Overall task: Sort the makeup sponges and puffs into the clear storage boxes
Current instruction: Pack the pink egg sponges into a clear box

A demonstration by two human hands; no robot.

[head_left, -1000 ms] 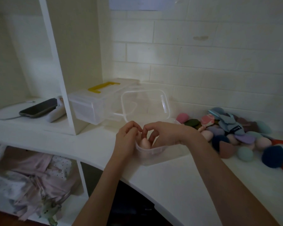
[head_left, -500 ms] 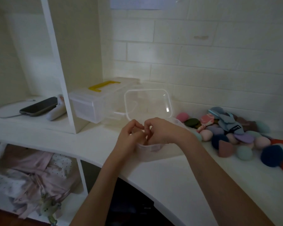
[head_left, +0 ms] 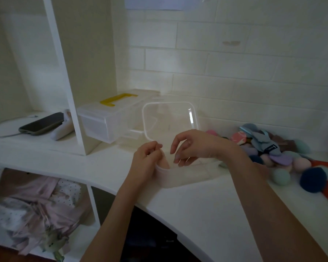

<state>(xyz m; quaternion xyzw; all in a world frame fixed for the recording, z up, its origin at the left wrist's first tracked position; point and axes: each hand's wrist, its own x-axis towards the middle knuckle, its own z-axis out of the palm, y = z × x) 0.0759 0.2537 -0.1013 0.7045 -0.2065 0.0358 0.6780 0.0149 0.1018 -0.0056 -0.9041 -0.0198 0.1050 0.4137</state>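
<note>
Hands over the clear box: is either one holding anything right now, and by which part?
The left hand grips the clear box by its near-left corner rim. The right hand hovers over the box, fingers loosely curled, holding nothing.

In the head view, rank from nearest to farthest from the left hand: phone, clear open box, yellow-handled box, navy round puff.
From the left hand:
1. Clear open box, touching it.
2. Yellow-handled box, behind, leftward.
3. Phone, left shelf, and navy round puff, far right: too close to call.
</note>
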